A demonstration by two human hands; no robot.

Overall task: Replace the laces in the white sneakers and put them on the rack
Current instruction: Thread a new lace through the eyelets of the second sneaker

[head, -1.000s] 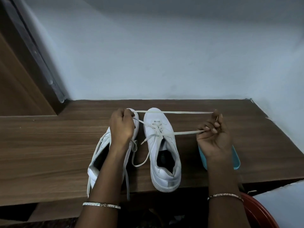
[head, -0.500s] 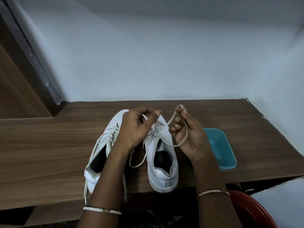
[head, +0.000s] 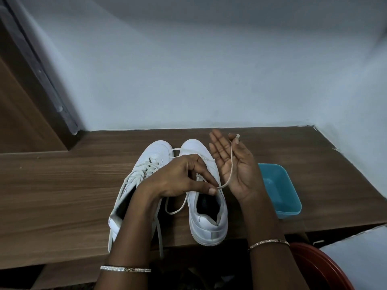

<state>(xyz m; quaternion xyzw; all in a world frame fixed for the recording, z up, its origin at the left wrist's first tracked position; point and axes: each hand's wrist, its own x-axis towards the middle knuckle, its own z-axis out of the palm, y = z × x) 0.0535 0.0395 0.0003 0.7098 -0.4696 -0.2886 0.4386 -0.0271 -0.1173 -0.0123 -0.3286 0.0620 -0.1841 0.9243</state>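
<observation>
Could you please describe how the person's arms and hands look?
No sleeves are in view. The left hand has a silvery studded bracelet at its wrist; the right hand has a thin gold-toned bangle.

Fig.: no legible text, brand, no. or sign. Only candidate is a faint bluish mark on the insole of the right-side sneaker, just below the fingertips of the left hand. It is too small & dark to read.
</observation>
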